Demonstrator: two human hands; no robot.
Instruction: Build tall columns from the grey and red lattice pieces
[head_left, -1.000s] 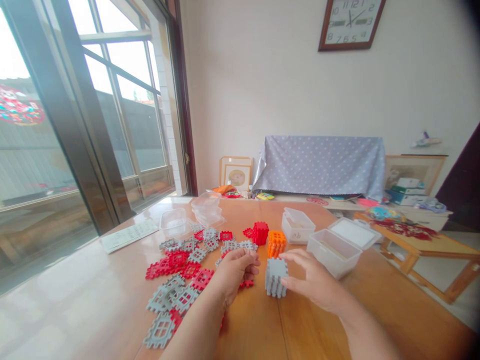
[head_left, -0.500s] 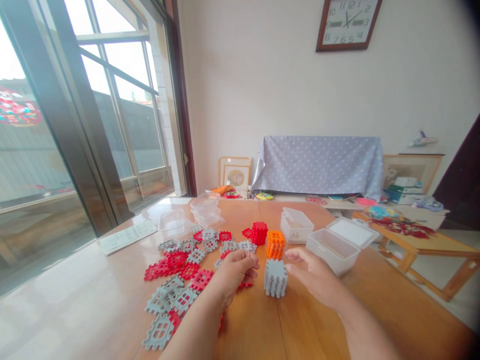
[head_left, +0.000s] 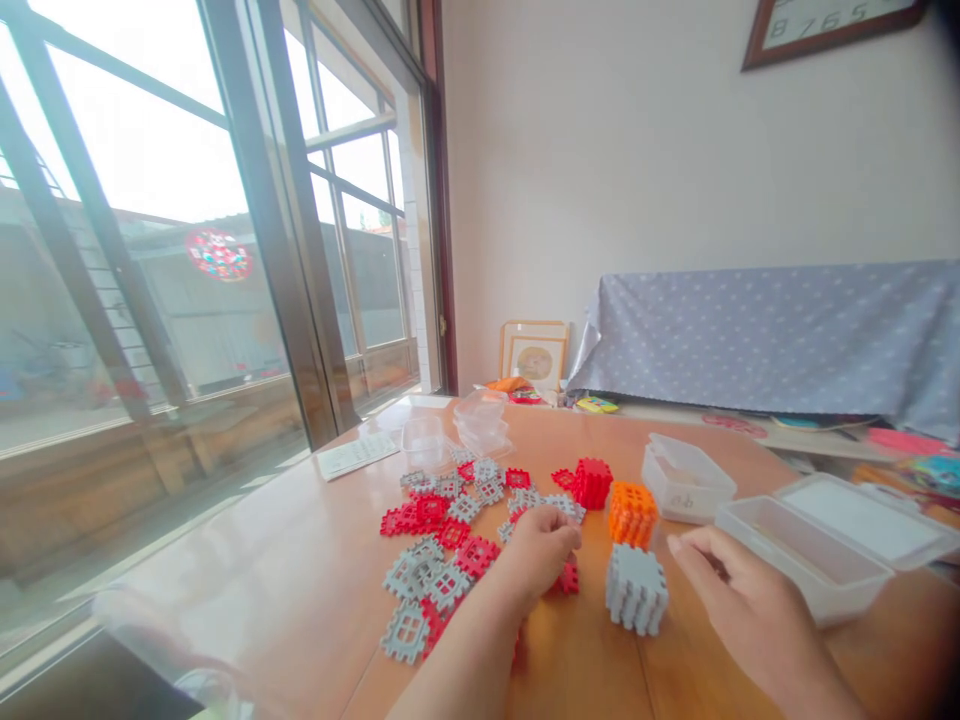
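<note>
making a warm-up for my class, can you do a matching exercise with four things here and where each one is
Things:
1. gray stack
2. orange stack
3. clock
4. printed sheet

Places:
A. high on the wall
B. between the red stack and another stack
C. on the table, near the window
D. nearest the viewer of the three stacks

Pairs: 1-D, 2-B, 3-A, 4-C

Brown tbl holds loose red/grey tiles, 3 tile stacks & plastic boxes

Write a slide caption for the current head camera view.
Left hand and right hand flank a grey tile stack, orange stack and red stack behind.
</note>
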